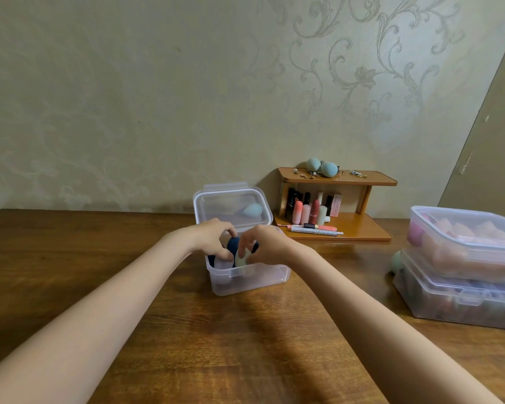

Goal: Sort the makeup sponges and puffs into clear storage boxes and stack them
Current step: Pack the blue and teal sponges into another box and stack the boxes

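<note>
1. Clear plastic storage box [247, 277] sits mid-table, hinged lid [231, 207] propped up behind; we're at the fill step.
2. Left hand [212, 239] fingers curl down onto a dark blue sponge [233, 245] inside the box.
3. Right hand [266, 243] pinches a pale mint sponge [241, 258] w/ thumb + fingertips, just at the front rim.
4. Two lidded boxes stacked at right: pink-filled upper box [467, 243] on lower box [461, 301].
5. Two teal sponges [322, 167] sit on the wooden shelf [338, 179], well apart.
6. Next, prob: seat the mint one, free fingers, shut lid, stack. Must press sponges below the rim or the lid won't latch.
</note>
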### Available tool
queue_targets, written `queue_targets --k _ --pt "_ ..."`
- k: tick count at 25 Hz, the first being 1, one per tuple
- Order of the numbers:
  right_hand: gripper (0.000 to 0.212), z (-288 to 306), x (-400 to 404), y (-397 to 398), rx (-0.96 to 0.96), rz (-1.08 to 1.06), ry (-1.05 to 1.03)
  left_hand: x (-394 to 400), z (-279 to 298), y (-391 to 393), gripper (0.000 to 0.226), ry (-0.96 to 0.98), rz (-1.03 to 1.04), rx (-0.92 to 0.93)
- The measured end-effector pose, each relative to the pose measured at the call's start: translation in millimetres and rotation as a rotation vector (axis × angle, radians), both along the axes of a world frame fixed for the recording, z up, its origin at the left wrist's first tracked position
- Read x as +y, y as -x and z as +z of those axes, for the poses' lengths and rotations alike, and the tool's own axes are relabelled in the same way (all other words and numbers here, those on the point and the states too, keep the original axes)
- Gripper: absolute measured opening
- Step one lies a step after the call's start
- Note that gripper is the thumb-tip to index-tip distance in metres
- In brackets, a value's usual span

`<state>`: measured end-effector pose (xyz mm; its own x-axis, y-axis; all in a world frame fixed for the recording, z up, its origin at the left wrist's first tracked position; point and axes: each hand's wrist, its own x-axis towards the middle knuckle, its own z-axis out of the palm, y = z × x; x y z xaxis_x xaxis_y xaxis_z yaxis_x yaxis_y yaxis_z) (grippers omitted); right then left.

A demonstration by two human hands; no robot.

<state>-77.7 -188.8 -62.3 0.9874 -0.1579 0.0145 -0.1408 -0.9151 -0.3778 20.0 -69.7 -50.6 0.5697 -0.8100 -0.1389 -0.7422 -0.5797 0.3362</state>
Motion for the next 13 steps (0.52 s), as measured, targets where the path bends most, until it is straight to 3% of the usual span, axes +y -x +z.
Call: queue_targets --k 4,7,9,11,13 --pt "0.006 -2.5 6.7 -4.2 -0.006 -0.013 0.116 -7.4 -7.3 6.3 0.053 -0.010 0.056 -0.096" --pt "0.026 13.2 2.3 7.3 0.009 -0.020 0.101 -12.6 -13.3 13.6 0.048 0.011 0.100 -0.189" --pt "0.019 32.8 -16.1 21.1 -0.150 -0.174 0.118 -15.2 -12.8 13.8 0.051 -0.024 0.103 -0.230" --pt "0.009 43.5 -50.7 40.4 -0.229 -0.416 0.307 -17.7 -11.8 14.5 0.050 -0.057 0.113 -0.238" --pt "0.018 35.0 -89.8 60.3 0.040 -0.602 0.555 -20.4 -11.5 15.4 0.049 -0.089 0.127 -0.244"
